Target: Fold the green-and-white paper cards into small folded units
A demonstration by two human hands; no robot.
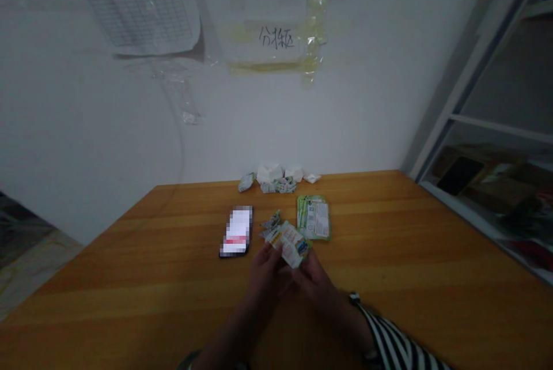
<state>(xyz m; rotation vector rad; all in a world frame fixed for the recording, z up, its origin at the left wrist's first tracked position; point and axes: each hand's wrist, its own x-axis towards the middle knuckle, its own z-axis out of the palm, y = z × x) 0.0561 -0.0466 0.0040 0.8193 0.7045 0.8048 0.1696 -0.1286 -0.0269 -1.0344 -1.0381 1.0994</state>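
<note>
Wooden tabletop (380,255) meets a white wall (108,128). Fingers (272,255) of both hands pinch a folded printed leaflet (290,244) directly between them, its long axis slanting upper left to lower right, the left hand (265,280) and right hand (315,284) about equally near.

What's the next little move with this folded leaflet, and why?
Probably flatten the leaflet between your left hand and right hand, then lay it on the green-printed sheet, because it looks folded and that sheet already lies flat on the wooden table.
</note>
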